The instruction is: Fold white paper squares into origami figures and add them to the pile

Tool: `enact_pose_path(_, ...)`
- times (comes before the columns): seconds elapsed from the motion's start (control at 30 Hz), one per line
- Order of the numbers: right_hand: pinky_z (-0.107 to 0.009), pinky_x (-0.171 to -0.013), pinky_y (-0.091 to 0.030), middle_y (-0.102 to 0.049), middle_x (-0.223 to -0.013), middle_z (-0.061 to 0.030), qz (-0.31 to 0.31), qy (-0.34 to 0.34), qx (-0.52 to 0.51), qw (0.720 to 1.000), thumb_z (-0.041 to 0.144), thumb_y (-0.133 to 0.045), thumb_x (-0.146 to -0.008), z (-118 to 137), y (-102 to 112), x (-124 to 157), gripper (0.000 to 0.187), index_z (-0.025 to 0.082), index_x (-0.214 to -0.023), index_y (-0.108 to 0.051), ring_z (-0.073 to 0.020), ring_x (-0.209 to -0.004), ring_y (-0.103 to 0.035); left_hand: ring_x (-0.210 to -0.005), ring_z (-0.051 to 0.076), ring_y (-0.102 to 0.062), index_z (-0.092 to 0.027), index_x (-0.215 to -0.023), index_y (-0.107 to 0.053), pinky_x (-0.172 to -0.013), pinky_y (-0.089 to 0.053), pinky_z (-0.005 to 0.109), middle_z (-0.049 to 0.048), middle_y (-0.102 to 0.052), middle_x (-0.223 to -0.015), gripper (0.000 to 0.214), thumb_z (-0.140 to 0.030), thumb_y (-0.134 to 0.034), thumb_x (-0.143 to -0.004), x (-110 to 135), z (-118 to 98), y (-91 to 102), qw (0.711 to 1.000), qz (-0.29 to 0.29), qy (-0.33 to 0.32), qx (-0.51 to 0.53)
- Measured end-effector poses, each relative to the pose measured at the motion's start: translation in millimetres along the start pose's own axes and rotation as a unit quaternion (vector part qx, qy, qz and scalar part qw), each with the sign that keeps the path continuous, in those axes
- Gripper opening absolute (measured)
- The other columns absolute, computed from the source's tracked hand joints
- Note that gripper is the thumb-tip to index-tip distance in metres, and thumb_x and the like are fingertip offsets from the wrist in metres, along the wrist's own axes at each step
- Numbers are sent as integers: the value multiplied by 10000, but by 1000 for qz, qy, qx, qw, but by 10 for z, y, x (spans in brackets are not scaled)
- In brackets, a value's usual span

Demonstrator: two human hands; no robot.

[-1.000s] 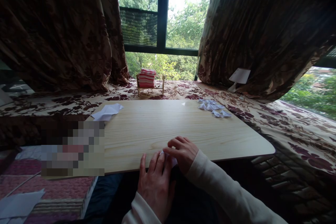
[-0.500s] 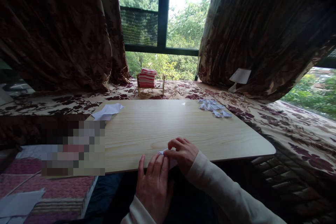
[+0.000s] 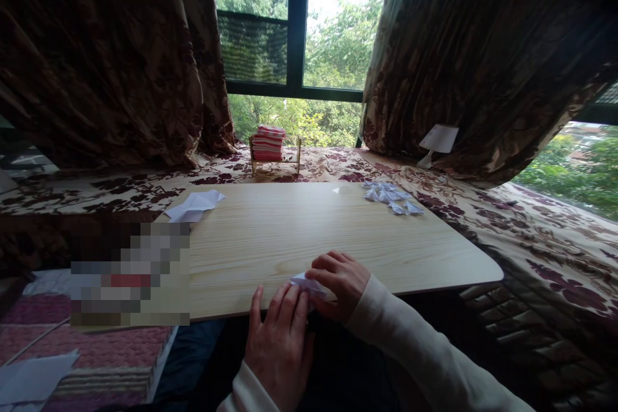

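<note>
A small folded piece of white paper [image 3: 307,282] lies at the near edge of the wooden tabletop [image 3: 261,225]. My left hand [image 3: 280,335] rests with its fingers stretched out, the fingertips on the left part of the paper. My right hand [image 3: 342,282] has curled fingers and pinches the paper from the right. Part of the paper is hidden under both hands. At the far right of the tabletop lie several folded white paper pieces [image 3: 386,193]. Loose white paper sheets [image 3: 196,205] lie at the far left.
A tiny white scrap [image 3: 336,190] is near the table's back edge. Beyond it stand a small rack [image 3: 298,156] with striped red cloths [image 3: 268,143] and a white lamp [image 3: 438,139]. A blurred patch covers the table's left side. More paper [image 3: 36,376] lies on the bedding [image 3: 91,341].
My right hand has shifted slightly and its fingers have moved on the paper, so more of the folded paper shows between the hands. The view has turned a little.
</note>
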State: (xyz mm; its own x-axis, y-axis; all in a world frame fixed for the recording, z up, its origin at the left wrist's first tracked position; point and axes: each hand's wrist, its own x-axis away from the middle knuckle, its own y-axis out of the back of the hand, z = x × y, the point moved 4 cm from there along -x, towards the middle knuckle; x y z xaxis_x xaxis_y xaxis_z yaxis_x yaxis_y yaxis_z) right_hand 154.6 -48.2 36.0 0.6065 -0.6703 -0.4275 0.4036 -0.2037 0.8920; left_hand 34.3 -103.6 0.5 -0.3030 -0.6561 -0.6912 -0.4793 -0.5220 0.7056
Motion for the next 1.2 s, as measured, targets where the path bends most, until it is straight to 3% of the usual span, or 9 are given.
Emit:
enact_pose_path(0.23, -278, -697, -354, -610, -867, -38, 25, -20, 47, 998, 131, -538, -726, 6, 14, -41, 203, 214, -880, -641, -161, -793, -484, -1089, 245, -473, -154, -1105, -549, -1026, -148, 505, 91, -590, -1125, 349, -303, -477, -798, 4, 11, -1, 1000, 5, -10, 4)
enact_pose_path(0.53, -277, -685, -332, -589, -835, -23, -1, 20, 78, 997, 189, -565, -761, -84, -90, 30, 142, 261, -855, -644, -150, -759, -460, -1140, 252, -435, -166, -1113, -556, -993, -231, 516, 144, -530, -1190, 334, -236, -435, -810, -22, 20, 69, 1000, 11, -15, -13)
enact_pose_path(0.67, -274, -692, -336, -583, -831, -21, 6, 24, 80, 996, 195, -561, -769, -87, -109, 36, 137, 261, -861, -639, -149, -759, -455, -1164, 261, -413, -185, -1137, -542, -1007, -188, 529, 119, -510, -1234, 356, -283, -443, -809, -46, 32, 51, 999, 22, -23, -17)
enact_pose_path(0.97, -294, -724, -343, -600, -889, -30, 16, -1, 50, 999, 171, -553, -739, -65, 36, 88, 265, 208, -1001, -573, -172, -816, -471, -1078, 245, -493, -178, -1076, -580, -1010, -160, 539, 99, -583, -1150, 313, -271, -451, -806, -81, 28, 50, 999, 25, -39, -12)
enact_pose_path(1.1, -311, -700, -328, -601, -882, -41, -7, 20, 65, 998, 263, -545, -759, -25, 76, 122, 232, 193, -977, -579, -182, -794, -467, -1071, 245, -498, -182, -1073, -582, -1009, -164, 541, 99, -589, -1140, 310, -267, -456, -804, -94, 26, 57, 999, 29, -43, -12)
enact_pose_path(1.2, -300, -664, -316, -605, -821, -31, -40, 32, 100, 994, 228, -545, -761, 5, 75, 98, 140, 196, -884, -604, -172, -750, -459, -1066, 244, -501, -172, -1069, -584, -1004, -173, 542, 105, -597, -1126, 304, -263, -450, -811, -105, 26, 63, 998, 27, -46, -14)
